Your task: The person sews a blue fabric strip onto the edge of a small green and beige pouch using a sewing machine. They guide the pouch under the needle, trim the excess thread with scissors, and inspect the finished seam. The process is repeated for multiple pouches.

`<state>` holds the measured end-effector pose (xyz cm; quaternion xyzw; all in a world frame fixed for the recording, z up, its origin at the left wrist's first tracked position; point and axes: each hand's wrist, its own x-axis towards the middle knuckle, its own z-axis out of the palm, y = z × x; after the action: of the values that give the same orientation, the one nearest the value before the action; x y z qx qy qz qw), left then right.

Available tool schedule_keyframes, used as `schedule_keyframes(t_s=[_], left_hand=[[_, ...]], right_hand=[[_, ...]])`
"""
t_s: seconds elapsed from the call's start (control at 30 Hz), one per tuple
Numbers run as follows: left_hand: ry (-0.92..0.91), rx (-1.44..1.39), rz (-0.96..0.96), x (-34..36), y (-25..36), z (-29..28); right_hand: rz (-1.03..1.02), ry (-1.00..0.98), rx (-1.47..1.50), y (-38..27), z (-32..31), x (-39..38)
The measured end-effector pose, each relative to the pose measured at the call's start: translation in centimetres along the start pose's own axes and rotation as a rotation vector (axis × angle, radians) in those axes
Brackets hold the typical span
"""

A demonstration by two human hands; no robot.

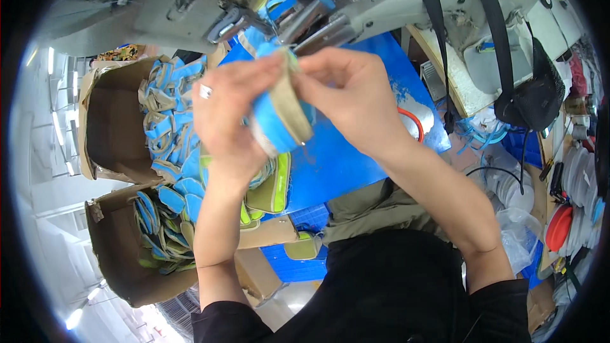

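Observation:
Both hands are raised in front of the industrial sewing machine, over the blue work table. Between them is a curved shoe upper, made of blue and tan fabric with a whitish edge. My left hand, with a ring on one finger, is closed around its left side. At the tan upper edge, my right hand pinches it between thumb and fingers. The upper's far end lies close to the machine's metal parts, and the hands partly cover it.
To the left, a cardboard box stands beside a heap of blue and tan fabric pieces. A nearer box holds blue and green sole-shaped pieces. Black straps hang at right, near thread cones.

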<state>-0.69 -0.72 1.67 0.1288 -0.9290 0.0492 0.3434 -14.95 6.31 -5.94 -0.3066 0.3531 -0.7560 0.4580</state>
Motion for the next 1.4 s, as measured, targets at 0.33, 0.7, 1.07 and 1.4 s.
schedule_keyframes(t_s=[0.33,0.7,1.07,1.4], left_hand=[[-0.039,0.122,0.098,1.0,0.3,-0.5],[0.326,-0.51,-0.678,-1.4,2.7,1.0],[0.031,-1.301,-1.254,-0.3,0.6,-0.2],[-0.001,-1.454,-1.383,0.4,0.9,-0.9]], right_hand=[[0.065,0.068,-0.111,-0.9,0.7,-0.7],[-0.084,0.191,-0.128,-1.0,1.6,-0.1],[-0.419,0.193,-0.421,0.2,1.3,-1.0],[-0.447,0.212,-0.576,2.0,0.8,-1.4]])
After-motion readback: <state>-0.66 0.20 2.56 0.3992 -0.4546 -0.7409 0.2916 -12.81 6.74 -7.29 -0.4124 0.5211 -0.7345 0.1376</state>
